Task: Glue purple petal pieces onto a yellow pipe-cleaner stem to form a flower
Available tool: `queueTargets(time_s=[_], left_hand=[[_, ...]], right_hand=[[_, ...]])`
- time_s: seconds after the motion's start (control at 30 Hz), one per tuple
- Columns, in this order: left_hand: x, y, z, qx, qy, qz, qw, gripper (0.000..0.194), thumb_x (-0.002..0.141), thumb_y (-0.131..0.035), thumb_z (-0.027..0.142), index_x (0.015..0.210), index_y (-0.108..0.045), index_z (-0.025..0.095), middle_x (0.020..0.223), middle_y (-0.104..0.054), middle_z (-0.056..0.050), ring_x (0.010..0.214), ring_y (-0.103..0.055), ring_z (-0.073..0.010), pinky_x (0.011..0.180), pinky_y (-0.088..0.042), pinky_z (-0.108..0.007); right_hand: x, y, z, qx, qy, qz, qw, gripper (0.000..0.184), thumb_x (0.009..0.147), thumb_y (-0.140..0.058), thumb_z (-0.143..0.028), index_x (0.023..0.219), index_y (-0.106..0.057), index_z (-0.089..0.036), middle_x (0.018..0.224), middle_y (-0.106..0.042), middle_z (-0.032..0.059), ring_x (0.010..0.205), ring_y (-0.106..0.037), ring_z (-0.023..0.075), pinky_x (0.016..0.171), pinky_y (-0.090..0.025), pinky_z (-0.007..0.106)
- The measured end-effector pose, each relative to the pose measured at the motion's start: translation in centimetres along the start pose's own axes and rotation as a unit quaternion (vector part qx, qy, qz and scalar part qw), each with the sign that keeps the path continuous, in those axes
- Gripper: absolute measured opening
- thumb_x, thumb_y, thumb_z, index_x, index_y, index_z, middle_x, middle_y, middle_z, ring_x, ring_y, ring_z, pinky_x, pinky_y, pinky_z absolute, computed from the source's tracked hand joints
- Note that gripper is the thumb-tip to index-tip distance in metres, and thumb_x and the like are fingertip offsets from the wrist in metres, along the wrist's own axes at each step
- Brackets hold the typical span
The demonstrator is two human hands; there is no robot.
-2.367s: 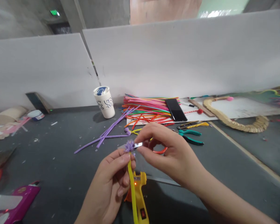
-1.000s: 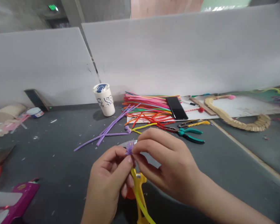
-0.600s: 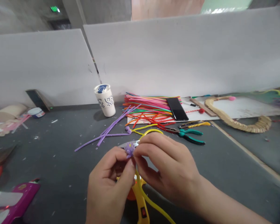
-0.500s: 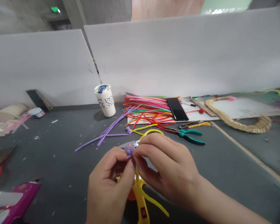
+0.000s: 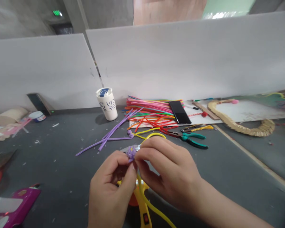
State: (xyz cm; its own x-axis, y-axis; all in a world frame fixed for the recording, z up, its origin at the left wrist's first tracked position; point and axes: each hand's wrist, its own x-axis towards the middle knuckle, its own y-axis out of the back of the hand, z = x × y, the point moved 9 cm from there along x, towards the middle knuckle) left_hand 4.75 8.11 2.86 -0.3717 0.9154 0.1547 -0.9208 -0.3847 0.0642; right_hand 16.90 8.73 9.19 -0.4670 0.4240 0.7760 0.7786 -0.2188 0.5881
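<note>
Low in the middle of the head view, my left hand [image 5: 110,193] pinches a small fuzzy purple tuft [image 5: 131,153] at its base. My right hand [image 5: 167,172] meets it from the right, fingertips on the tuft and on a yellow pipe cleaner [image 5: 154,209] that loops above the fingers and trails down to the lower right. A yellow glue gun [image 5: 142,210] lies on the dark table [image 5: 61,171] just beneath both hands.
Purple pipe cleaners [image 5: 109,134] lie ahead on the left, and a coloured bundle [image 5: 149,109] with a black phone [image 5: 180,112] sits further back. Green-handled pliers [image 5: 192,139], a white cup [image 5: 106,104], a pink package [image 5: 13,209] and white partition boards [image 5: 180,57] surround the spot.
My right hand closed in onto the purple tuft. The straight yellow pipe cleaner now bends around it, with its free end swinging out to the lower right.
</note>
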Motion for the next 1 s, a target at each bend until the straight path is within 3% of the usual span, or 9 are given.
queueTargets(time_s=[0.37,0.57,0.7,0.83,0.9,1.0], left_hand=[[0.0,0.0,0.2,0.001,-0.01,0.003,1.0,0.014,0.073,-0.069,0.016,0.06,-0.067,0.023,0.058,-0.057,0.005,0.044,-0.041,-0.0086,0.042,-0.033,-0.019],[0.1,0.1,0.3,-0.006,-0.012,0.007,1.0,0.014,0.071,-0.071,0.016,0.06,-0.067,0.022,0.059,-0.059,0.004,0.05,-0.048,-0.0103,0.041,-0.034,-0.018],[0.3,-0.2,-1.1,-0.059,0.045,-0.038,0.997,0.01,0.07,-0.075,0.018,0.064,-0.068,0.022,0.055,-0.059,0.005,0.044,-0.048,-0.0088,0.038,-0.037,-0.016],[0.6,0.2,-2.2,-0.108,0.098,-0.036,0.989,0.009,0.07,-0.078,0.024,0.067,-0.07,0.021,0.05,-0.059,0.005,0.039,-0.049,-0.0077,0.035,-0.039,-0.013],[0.9,0.7,-2.3,-0.133,0.108,-0.015,0.985,0.01,0.068,-0.081,0.024,0.068,-0.072,0.021,0.052,-0.063,0.004,0.04,-0.05,-0.0069,0.035,-0.038,-0.012],[1.3,1.0,-2.3,-0.166,0.117,0.004,0.979,0.011,0.064,-0.085,0.025,0.068,-0.075,0.022,0.06,-0.068,0.004,0.042,-0.05,-0.0055,0.035,-0.036,-0.01]], right_hand=[[0.1,0.3,-0.2,0.001,0.001,0.001,1.0,0.022,0.092,-0.05,-0.008,0.077,-0.065,-0.012,0.075,-0.066,0.008,0.066,-0.057,0.0164,0.06,-0.048,0.027],[-0.1,0.1,0.0,-0.005,-0.003,0.002,1.0,0.023,0.094,-0.048,-0.011,0.077,-0.063,-0.016,0.076,-0.065,0.006,0.067,-0.057,0.0152,0.061,-0.049,0.026],[-0.2,0.3,0.0,0.023,-0.01,0.008,1.0,0.021,0.094,-0.048,-0.012,0.08,-0.063,-0.016,0.078,-0.065,0.0064,0.069,-0.058,0.0156,0.063,-0.05,0.027],[0.2,1.5,1.0,0.142,-0.062,0.029,0.988,0.011,0.09,-0.055,-0.01,0.093,-0.065,-0.014,0.088,-0.065,0.0062,0.078,-0.06,0.0138,0.068,-0.052,0.024],[0.3,2.2,1.9,0.172,-0.104,0.048,0.978,0.011,0.087,-0.056,-0.008,0.088,-0.065,-0.014,0.084,-0.064,0.0038,0.073,-0.059,0.0116,0.064,-0.05,0.021],[0.2,1.0,3.7,0.196,-0.207,-0.008,0.958,0.013,0.082,-0.058,-0.007,0.074,-0.064,-0.015,0.067,-0.06,-0.0022,0.057,-0.053,0.0088,0.051,-0.042,0.018]])
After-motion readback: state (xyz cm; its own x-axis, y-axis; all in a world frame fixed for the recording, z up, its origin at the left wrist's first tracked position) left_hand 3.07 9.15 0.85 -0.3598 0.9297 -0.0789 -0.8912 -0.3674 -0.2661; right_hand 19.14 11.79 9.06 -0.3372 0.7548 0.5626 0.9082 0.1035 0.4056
